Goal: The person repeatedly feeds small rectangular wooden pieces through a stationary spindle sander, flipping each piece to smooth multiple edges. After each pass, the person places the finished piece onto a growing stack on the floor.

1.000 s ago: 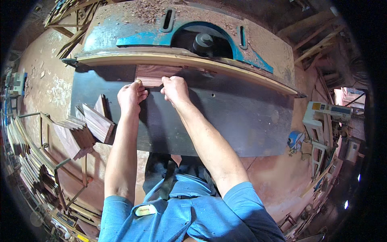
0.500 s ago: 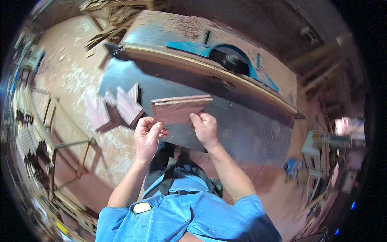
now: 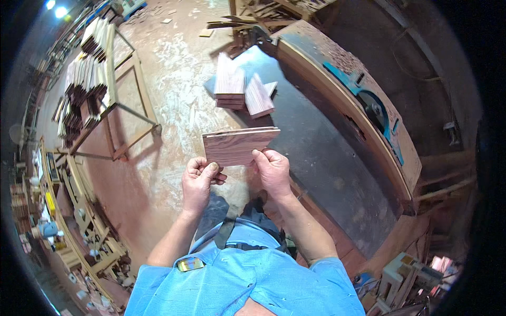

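Note:
Two short wooden boards [image 3: 237,147], brown with visible grain, are held together face to face in front of my body. My left hand [image 3: 199,179] pinches their lower left corner between thumb and fingers. My right hand [image 3: 272,171] grips the lower right corner, thumb on the near face; the fingers behind are hidden. Beyond the held boards, a stack of similar boards [image 3: 230,79] lies on the far end of the dark machine table [image 3: 337,184]. Beside that stack, more loose boards [image 3: 259,97] lie at an angle.
A long wooden fence [image 3: 342,110] with a blue curved guard [image 3: 363,97] runs along the table's right side. At the left stands a rack [image 3: 138,100] loaded with many boards [image 3: 87,79]. Shelving with offcuts [image 3: 100,247] is at the lower left; a grey-green machine [image 3: 395,279] sits lower right.
My view and body have turned left, so the machine table now lies to the right and the rack shows more fully. Both hands keep hold of the boards.

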`<action>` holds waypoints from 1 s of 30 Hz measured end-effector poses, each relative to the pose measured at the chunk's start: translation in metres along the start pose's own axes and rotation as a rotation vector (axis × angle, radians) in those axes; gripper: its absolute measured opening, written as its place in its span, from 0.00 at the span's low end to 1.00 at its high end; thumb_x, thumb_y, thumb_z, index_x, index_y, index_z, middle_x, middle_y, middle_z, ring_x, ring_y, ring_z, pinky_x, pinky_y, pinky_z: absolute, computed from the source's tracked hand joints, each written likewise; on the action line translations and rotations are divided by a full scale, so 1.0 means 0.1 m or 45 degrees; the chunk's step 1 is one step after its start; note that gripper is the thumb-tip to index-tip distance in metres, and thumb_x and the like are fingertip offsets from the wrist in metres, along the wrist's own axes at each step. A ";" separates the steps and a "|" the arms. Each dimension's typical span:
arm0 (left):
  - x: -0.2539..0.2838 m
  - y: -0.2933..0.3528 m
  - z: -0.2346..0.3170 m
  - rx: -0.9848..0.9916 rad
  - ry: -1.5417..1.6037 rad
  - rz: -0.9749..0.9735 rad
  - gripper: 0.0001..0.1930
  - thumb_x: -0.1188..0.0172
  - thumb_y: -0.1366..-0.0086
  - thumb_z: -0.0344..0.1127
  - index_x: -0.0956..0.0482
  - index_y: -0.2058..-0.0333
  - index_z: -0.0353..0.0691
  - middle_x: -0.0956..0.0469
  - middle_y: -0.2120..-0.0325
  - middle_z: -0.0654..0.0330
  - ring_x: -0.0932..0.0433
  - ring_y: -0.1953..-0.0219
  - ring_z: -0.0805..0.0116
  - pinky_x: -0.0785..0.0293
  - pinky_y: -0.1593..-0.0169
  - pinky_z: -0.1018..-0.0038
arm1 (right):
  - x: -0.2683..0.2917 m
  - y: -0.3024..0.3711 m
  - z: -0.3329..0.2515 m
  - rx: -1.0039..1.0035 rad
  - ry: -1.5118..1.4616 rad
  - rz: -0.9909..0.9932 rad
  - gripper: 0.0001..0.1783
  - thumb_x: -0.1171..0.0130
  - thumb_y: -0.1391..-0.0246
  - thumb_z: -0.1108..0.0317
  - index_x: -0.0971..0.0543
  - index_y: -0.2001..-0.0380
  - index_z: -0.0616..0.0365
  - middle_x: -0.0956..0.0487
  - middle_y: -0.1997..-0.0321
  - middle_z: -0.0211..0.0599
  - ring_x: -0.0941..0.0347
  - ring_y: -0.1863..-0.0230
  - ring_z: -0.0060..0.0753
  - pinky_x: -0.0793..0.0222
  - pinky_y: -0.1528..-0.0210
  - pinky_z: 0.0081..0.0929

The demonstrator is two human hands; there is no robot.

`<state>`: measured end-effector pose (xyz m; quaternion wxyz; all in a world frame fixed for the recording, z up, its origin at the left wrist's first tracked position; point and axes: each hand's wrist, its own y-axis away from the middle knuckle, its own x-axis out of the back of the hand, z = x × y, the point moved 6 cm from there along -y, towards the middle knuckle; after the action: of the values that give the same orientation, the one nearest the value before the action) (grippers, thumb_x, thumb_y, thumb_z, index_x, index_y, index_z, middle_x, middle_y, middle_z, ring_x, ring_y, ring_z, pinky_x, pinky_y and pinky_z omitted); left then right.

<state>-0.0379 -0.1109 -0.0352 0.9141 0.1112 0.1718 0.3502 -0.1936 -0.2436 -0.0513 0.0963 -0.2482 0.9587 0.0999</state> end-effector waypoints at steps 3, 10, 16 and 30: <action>0.54 0.10 0.07 -0.050 0.008 0.098 0.10 0.38 0.32 0.36 0.28 0.60 0.38 0.18 0.69 0.53 0.17 0.74 0.68 0.18 0.70 0.74 | -0.53 0.04 0.05 -0.063 0.096 -0.096 0.16 0.40 0.37 0.65 0.18 0.76 0.63 0.18 0.77 0.29 0.31 0.79 0.13 0.35 0.76 0.17; 2.12 0.26 0.43 -0.084 0.112 0.268 0.09 0.39 0.32 0.33 0.27 0.60 0.35 0.19 0.69 0.55 0.18 0.72 0.71 0.19 0.68 0.76 | -2.23 0.10 0.44 -0.088 0.142 -0.285 0.15 0.41 0.37 0.67 0.19 0.77 0.62 0.19 0.77 0.30 0.30 0.79 0.14 0.34 0.75 0.17; 3.46 0.49 0.76 -0.169 0.139 0.423 0.10 0.39 0.31 0.34 0.29 0.59 0.35 0.20 0.69 0.56 0.19 0.73 0.71 0.20 0.68 0.76 | -3.68 0.24 0.93 -0.176 0.146 -0.549 0.12 0.43 0.35 0.70 0.22 0.74 0.62 0.18 0.73 0.35 0.28 0.76 0.17 0.31 0.73 0.18; 4.90 0.32 1.10 -0.362 0.125 0.797 0.10 0.39 0.31 0.31 0.30 0.59 0.35 0.21 0.68 0.59 0.20 0.71 0.75 0.21 0.68 0.77 | -5.60 -0.10 1.40 -0.342 0.152 -0.923 0.11 0.43 0.37 0.72 0.23 0.75 0.60 0.16 0.68 0.41 0.25 0.74 0.20 0.28 0.71 0.19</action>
<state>0.3262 0.2358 -0.0400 0.7593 0.0130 0.1226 0.6390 0.3107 0.0371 -0.0565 0.0361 -0.5865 0.7912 0.1694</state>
